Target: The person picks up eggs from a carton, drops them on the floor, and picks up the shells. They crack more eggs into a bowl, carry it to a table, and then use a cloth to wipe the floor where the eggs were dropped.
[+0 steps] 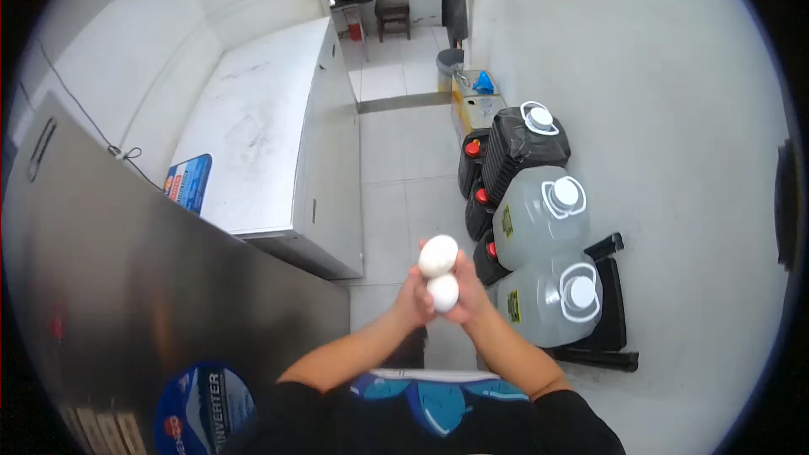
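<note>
Furthest left of my fingers I have the steel appliance, its round blue sticker reading INVERTER, lower than the fingers and toward the camera. Above it, still well left of the fingers, a blue box rests on the end of a white cabinet, whose smudged top runs away beyond them.

Next comes my left hand, its fingers curled in against two white eggs, thumb side up. The eggs sit cupped between both sets of fingers: the upper white egg on the far side, the lower white egg touching it on the side nearer my body. My right hand closes the cup from the other side, fingers bent around the pair; part of the grip is hidden behind the eggs.

Just right of the fingers, and past them, dark red-capped bottles stand in a row. Right of those are a black jug, farther out, then two clear jugs with white handles. A black stand shows beside the nearer one.
</note>
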`<state>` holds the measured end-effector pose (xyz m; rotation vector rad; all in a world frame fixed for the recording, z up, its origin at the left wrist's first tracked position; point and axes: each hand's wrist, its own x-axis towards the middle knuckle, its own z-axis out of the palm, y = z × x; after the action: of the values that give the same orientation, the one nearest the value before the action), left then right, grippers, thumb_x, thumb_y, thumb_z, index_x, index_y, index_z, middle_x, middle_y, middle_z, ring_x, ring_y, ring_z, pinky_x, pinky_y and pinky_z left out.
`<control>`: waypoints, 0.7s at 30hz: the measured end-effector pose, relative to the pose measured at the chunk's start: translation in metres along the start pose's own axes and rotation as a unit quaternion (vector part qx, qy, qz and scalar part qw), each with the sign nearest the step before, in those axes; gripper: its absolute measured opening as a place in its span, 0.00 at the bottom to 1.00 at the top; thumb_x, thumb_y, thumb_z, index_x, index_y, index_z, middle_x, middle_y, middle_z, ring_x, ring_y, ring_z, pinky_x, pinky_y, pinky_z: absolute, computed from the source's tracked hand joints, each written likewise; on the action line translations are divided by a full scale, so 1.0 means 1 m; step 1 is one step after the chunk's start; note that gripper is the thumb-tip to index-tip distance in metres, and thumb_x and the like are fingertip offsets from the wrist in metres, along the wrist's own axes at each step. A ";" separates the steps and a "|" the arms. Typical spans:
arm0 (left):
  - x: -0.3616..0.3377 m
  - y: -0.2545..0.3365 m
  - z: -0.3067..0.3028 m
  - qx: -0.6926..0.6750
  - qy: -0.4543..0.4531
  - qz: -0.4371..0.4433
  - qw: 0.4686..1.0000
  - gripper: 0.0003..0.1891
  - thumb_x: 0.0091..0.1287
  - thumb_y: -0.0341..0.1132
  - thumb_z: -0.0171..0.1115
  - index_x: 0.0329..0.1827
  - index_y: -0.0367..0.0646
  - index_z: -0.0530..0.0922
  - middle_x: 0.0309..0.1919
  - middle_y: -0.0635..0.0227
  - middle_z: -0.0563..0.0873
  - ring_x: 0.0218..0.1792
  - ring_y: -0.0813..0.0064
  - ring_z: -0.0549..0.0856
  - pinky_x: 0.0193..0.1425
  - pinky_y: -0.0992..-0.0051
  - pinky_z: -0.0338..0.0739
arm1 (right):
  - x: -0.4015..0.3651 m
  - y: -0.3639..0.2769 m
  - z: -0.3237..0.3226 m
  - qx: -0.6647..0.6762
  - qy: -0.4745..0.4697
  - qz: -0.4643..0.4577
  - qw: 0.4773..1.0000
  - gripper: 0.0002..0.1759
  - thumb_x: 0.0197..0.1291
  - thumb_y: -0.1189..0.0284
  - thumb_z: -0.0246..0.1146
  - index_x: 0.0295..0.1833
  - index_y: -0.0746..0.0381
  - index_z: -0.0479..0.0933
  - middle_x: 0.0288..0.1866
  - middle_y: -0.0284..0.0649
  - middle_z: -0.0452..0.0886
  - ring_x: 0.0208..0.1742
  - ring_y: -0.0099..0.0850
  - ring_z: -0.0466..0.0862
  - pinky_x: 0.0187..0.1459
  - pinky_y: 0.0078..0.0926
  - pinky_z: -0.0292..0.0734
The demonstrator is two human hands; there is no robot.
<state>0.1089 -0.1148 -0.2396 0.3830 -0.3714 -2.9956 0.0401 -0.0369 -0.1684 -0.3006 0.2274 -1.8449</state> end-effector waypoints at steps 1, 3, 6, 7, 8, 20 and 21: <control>0.028 0.021 -0.005 0.018 -0.047 -0.028 0.998 0.26 0.59 0.47 0.54 0.59 0.48 0.67 0.46 0.64 0.78 0.38 0.73 0.81 0.32 0.74 0.80 | 0.024 -0.018 -0.008 0.010 -0.002 0.002 1.000 0.35 0.58 0.43 0.51 0.64 0.54 0.63 0.45 0.49 0.78 0.26 0.39 0.78 0.23 0.34 0.75; 0.087 0.071 0.017 0.055 -0.098 -0.070 0.991 0.26 0.51 0.39 0.59 0.55 0.47 0.70 0.40 0.66 0.81 0.29 0.74 0.82 0.23 0.76 0.78 | 0.073 -0.056 -0.020 -0.017 0.021 -0.014 1.000 0.36 0.57 0.42 0.51 0.64 0.54 0.62 0.46 0.49 0.78 0.27 0.39 0.78 0.23 0.33 0.75; 0.158 0.127 0.079 0.027 -0.003 -0.129 0.991 0.18 0.68 0.45 0.40 0.51 0.45 0.72 0.33 0.68 0.81 0.20 0.76 0.80 0.12 0.78 0.74 | 0.141 -0.113 -0.032 -0.036 0.030 -0.055 0.997 0.36 0.57 0.42 0.51 0.64 0.53 0.62 0.47 0.49 0.78 0.26 0.38 0.77 0.23 0.33 0.74; 0.184 0.141 0.087 0.023 -0.014 -0.138 0.990 0.18 0.68 0.45 0.40 0.51 0.45 0.72 0.32 0.68 0.81 0.20 0.76 0.80 0.13 0.77 0.75 | 0.160 -0.132 -0.033 -0.039 0.032 -0.057 0.997 0.36 0.57 0.42 0.51 0.64 0.53 0.62 0.47 0.49 0.78 0.26 0.38 0.77 0.23 0.32 0.74; 0.211 0.155 0.094 0.024 -0.024 -0.147 0.989 0.17 0.68 0.45 0.40 0.51 0.46 0.72 0.31 0.67 0.81 0.20 0.76 0.80 0.14 0.77 0.75 | 0.180 -0.152 -0.033 -0.040 0.031 -0.063 0.997 0.36 0.57 0.42 0.51 0.65 0.53 0.61 0.47 0.49 0.78 0.26 0.38 0.77 0.23 0.32 0.74; 0.538 0.299 0.060 0.089 0.001 -0.072 0.993 0.17 0.69 0.46 0.42 0.46 0.43 0.72 0.24 0.70 0.78 0.16 0.79 0.73 0.23 0.80 0.69 | 0.455 -0.373 -0.114 -0.050 0.012 -0.034 0.998 0.34 0.59 0.43 0.50 0.64 0.52 0.61 0.46 0.46 0.79 0.25 0.36 0.74 0.22 0.31 0.72; 0.555 0.323 0.075 0.099 -0.009 -0.050 0.994 0.17 0.69 0.46 0.42 0.46 0.44 0.72 0.25 0.70 0.78 0.18 0.79 0.74 0.26 0.79 0.71 | 0.481 -0.389 -0.117 -0.048 0.012 -0.027 0.998 0.34 0.59 0.43 0.50 0.64 0.52 0.60 0.46 0.47 0.79 0.25 0.36 0.74 0.22 0.31 0.72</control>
<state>-0.4240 -0.4803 -0.2187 0.4030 -0.6748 -3.0705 -0.4819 -0.3854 -0.1167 -0.3541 0.3285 -1.8954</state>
